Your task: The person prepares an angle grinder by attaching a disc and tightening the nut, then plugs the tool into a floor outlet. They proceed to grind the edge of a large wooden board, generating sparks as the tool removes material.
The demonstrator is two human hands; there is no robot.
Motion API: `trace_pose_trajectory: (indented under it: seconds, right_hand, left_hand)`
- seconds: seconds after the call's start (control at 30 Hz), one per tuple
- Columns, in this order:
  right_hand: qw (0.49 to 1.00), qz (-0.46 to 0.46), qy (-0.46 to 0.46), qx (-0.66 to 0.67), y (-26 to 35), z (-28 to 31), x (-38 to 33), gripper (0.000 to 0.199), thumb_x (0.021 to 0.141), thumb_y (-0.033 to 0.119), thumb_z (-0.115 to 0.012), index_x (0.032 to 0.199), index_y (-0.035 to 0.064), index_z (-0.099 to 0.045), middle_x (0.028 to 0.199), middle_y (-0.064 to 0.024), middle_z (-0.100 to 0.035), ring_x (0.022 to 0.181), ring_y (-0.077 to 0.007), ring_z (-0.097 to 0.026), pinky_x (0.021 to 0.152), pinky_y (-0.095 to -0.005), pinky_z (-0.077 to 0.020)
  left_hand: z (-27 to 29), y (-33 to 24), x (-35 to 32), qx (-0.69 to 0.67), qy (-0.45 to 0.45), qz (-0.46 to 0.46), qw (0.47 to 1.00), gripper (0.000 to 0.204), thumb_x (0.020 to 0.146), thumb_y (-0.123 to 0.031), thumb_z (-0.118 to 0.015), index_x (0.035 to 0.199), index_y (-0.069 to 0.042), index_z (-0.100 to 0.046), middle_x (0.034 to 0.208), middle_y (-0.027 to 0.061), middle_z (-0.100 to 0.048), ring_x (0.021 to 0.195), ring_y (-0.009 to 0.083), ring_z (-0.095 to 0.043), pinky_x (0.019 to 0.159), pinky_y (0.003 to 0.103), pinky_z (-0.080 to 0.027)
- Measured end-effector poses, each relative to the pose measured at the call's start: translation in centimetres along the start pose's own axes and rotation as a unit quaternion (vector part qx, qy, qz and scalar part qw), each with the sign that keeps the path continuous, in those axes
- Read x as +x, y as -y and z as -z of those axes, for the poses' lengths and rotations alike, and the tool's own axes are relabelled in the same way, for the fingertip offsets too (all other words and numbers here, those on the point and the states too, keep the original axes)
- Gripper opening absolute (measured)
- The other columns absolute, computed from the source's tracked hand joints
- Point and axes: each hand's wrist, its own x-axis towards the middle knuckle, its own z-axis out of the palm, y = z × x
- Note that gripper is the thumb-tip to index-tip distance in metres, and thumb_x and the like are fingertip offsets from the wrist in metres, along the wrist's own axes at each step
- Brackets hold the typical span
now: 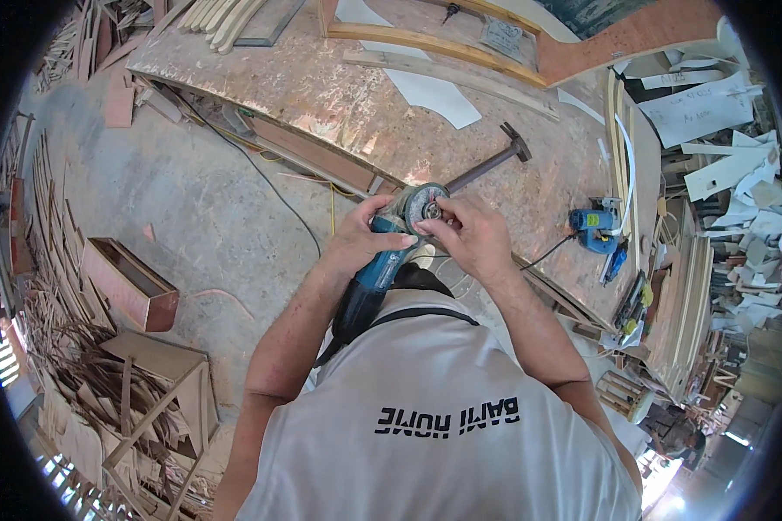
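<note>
The left hand (pixel 356 239) is closed around the body of a blue angle grinder (pixel 382 265), fingers wrapped over the neck just behind the head. The right hand (pixel 469 233) is at the grinder's disc (pixel 424 206), with fingertips pinched on or about the centre hub; whether they grasp a nut or merely rest on it cannot be told at this size.

The grinder's long axis runs from the disc, the part farthest from the body, back and down toward the person's chest, with the dark rear housing and cord end passing below the left wrist. The disc face is turned up toward the camera. It lies directly ahead of the left grip, touching the right fingertips. The right hand is the nearer to the disc; the left is the nearer to the body and carries the tool's weight.

Beyond the right hand, just past the disc, a hammer (pixel 493 156) lies on the workbench (pixel 339 95), its handle pointing back toward the disc and its head away. Farther to the right of the right hand a second blue power tool (pixel 596 227) sits on the same board, well apart from both hands. A pale sheet offcut (pixel 434 94) lies on the bench beyond the hammer.

To the left of the left hand, well apart, is bare concrete floor (pixel 174 200) with an open wooden box (pixel 130 282) and heaped timber strips (pixel 78 365). Stacked boards and white offcuts (pixel 730 174) crowd the right side.
</note>
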Motion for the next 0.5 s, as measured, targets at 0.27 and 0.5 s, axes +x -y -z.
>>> trace_pose_trajectory:
  seconds: [0.27, 0.5]
  right_hand:
    - [0.992, -0.118, -0.034, -0.001, 0.6, -2.4, 0.3, 0.033, 0.079, 0.032, -0.078, 0.087, 0.0022, -0.067, 0.069, -0.0126, -0.064, 0.060, -0.0257, -0.064, 0.055, -0.0356, -0.0504]
    - [0.994, -0.090, -0.010, 0.061, -0.7, -2.1, 0.4, 0.029, 0.079, 0.023, -0.077, 0.096, 0.0016, -0.067, 0.073, -0.0118, -0.061, 0.063, -0.0254, -0.061, 0.058, -0.0337, -0.0497]
  left_hand:
    - [0.1, -1.0, -0.3, 0.036, -0.017, -0.039, 0.998, 0.065, 0.065, -0.012, -0.087, 0.121, -0.001, -0.057, 0.098, 0.0045, -0.065, 0.085, 0.0114, -0.062, 0.074, 0.027, -0.052]
    - [-0.1, -1.7, -0.8, 0.041, -0.005, -0.002, 0.999, 0.065, 0.067, -0.014, -0.086, 0.123, -0.002, -0.056, 0.103, 0.0053, -0.064, 0.091, 0.0128, -0.061, 0.079, 0.029, -0.051]
